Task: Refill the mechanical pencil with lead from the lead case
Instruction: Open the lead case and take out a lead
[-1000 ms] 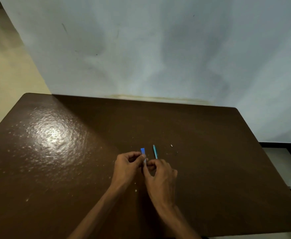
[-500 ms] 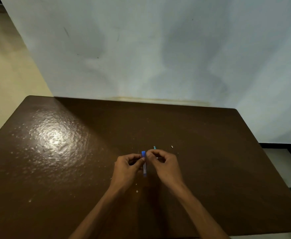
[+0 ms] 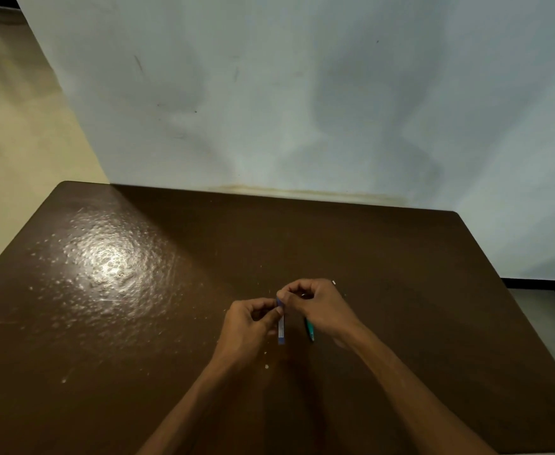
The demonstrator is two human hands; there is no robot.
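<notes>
Left hand [image 3: 248, 318] is steadying the blue lead case [image 3: 281, 326] upright near the worktop's [image 3: 433, 290] near edge; right hand [image 3: 315, 300] is pinching its top, probably opening it. Mechanical pencil [image 3: 309, 329] is lying beside.

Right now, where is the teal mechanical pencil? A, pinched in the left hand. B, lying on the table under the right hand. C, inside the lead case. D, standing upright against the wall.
B: the mechanical pencil lies on the table, part hidden beneath the right hand.
</notes>
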